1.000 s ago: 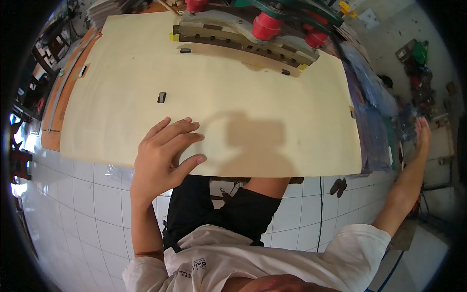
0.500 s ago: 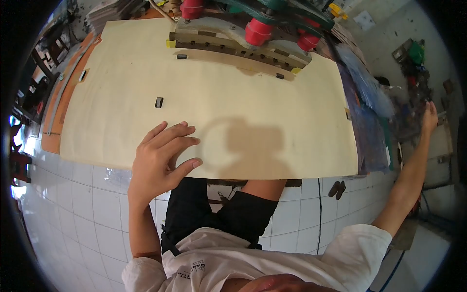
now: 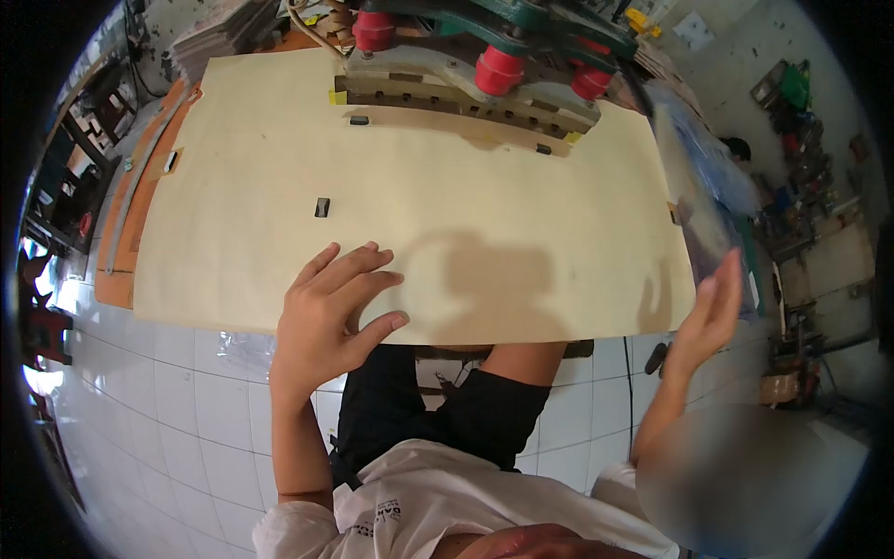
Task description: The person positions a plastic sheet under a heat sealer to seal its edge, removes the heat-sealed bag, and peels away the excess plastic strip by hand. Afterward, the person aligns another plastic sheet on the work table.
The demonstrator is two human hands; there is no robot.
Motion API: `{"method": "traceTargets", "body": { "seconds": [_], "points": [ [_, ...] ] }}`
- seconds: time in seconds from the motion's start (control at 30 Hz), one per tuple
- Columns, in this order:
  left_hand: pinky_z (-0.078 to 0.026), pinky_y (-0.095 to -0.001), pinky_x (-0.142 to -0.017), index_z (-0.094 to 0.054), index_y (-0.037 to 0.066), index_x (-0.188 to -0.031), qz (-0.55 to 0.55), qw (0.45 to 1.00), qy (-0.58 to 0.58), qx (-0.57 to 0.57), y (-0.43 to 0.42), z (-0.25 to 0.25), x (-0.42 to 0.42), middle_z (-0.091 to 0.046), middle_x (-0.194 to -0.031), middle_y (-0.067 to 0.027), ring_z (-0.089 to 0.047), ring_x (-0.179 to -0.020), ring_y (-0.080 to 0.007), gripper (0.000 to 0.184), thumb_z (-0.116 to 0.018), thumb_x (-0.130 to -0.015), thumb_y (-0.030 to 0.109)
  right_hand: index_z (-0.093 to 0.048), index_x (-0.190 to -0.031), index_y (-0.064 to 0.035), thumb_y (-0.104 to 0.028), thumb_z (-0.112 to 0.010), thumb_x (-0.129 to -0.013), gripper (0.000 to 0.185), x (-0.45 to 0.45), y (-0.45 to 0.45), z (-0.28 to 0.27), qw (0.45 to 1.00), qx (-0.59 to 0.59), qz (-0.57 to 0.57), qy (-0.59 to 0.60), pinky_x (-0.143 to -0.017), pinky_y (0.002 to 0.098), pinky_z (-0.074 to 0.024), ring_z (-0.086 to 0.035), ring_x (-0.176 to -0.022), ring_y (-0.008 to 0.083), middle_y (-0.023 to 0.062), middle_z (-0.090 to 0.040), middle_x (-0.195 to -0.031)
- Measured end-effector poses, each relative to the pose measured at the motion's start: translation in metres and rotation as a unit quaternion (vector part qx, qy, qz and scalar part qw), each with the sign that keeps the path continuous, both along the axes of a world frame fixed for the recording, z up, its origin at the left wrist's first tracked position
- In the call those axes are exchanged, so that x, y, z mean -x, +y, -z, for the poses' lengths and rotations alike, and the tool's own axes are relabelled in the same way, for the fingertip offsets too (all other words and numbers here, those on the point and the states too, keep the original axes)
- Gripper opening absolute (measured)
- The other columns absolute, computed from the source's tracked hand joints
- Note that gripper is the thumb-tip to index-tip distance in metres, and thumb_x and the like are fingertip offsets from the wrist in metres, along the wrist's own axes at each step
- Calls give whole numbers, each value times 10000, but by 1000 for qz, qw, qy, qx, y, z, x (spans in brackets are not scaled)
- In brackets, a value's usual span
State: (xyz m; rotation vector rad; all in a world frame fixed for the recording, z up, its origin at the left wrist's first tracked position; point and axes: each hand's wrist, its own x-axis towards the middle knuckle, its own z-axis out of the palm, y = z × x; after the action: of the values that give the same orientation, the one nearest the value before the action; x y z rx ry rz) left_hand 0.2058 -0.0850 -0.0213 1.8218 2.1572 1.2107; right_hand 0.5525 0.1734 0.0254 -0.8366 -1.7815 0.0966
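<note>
A large cream-coloured sheet covers the tabletop before me. Over its near edge my left hand hovers or rests, fingers apart and holding nothing; contact with the surface is hard to judge. Beyond those fingertips sits a small black block on the sheet. My right hand is at the sheet's right front corner, slightly blurred, fingers stretched out with nothing visible in them. At the far side stands a green machine with red cylindrical parts and a long metal bar bearing yellow tape.
Two small dark blocks, left and right, lie in front of the bar. Clear plastic sheets hang over the table's right side. Stacked sheets stand at the back left. A metal strip lies on the orange board.
My right hand has come back from far out on the right to the sheet's right front corner. The left hand keeps its open pose while the view shifts slightly.
</note>
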Motion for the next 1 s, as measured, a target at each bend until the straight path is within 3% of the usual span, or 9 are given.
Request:
{"method": "traceTargets", "body": {
  "seconds": [0.3,0.47,0.63,0.67,0.7,0.8,0.9,0.93,1.0],
  "points": [
    [-388,-550,-1152,-753,87,-1104,9,1000,-13,14,3,6,3,-730,-1239,-129,-626,-1288,-339,436,-827,-776,364,-434,-1428,175,-102,-542,-1045,485,51,-158,132,975,129,-149,104,-1192,526,-377,-423,-1454,426,345,-433,-1527],
    [-362,-546,-1165,-753,57,-1084,15,999,-34,21,4,5,4,-740,-1222,-129,-632,-1285,-338,448,-829,-775,372,-456,-1446,137,-48,-586,-977,520,87,-195,142,955,132,-243,103,-1188,499,-381,-483,-1413,444,344,-484,-1492],
    [-407,-519,-1135,-747,42,-1025,38,985,-141,-87,0,14,6,-753,-1149,-117,-688,-1181,-327,294,-834,-778,176,-417,-1484,131,4,-587,-913,609,112,-210,133,927,154,-330,92,-1171,529,-386,-436,-1427,495,393,-438,-1502],
    [-508,-478,-1019,-735,-2,-993,35,984,-110,-137,-2,16,6,-760,-1058,-155,-727,-1050,-328,246,-812,-778,92,-399,-1496,130,5,-587,-910,628,117,-210,130,922,156,-346,80,-1178,532,-372,-418,-1438,501,395,-423,-1512],
    [-508,-478,-1019,-735,-2,-993,29,985,-110,-129,-9,20,1,-760,-1058,-155,-727,-1050,-328,246,-812,-778,92,-380,-1509,130,6,-587,-907,648,121,-213,128,916,158,-363,67,-1184,535,-359,-399,-1448,508,398,-407,-1523],
    [-561,-338,-677,-709,-74,-944,0,940,-198,-279,-25,30,-21,-713,-792,-169,-692,-690,-275,152,-736,-812,-3,-306,-1554,111,-15,-617,-901,734,128,-222,127,885,188,-420,67,-1221,557,-276,-299,-1501,517,400,-314,-1578],
    [-536,-285,-671,-695,-76,-1098,-81,961,-218,-146,-42,19,-46,-700,-765,-115,-679,-662,-198,263,-728,-859,28,-204,-1566,144,-93,-645,-918,819,130,-227,124,863,182,-472,15,-1248,532,-199,-258,-1519,511,440,-240,-1587],
    [-540,-279,-682,-635,-66,-1264,-78,965,-233,-90,-47,21,-48,-705,-771,-110,-695,-683,-178,411,-727,-882,55,-178,-1580,131,-161,-661,-942,852,130,-229,126,857,188,-480,8,-1247,528,-194,-248,-1522,517,441,-224,-1592],
    [-545,-283,-694,-606,-52,-1315,-83,955,-281,-38,-48,16,-57,-709,-780,-110,-705,-704,-181,459,-729,-889,68,-176,-1584,123,-188,-672,-947,865,129,-231,130,846,200,-495,12,-1246,536,-195,-245,-1524,514,435,-231,-1594]
  ]
}}
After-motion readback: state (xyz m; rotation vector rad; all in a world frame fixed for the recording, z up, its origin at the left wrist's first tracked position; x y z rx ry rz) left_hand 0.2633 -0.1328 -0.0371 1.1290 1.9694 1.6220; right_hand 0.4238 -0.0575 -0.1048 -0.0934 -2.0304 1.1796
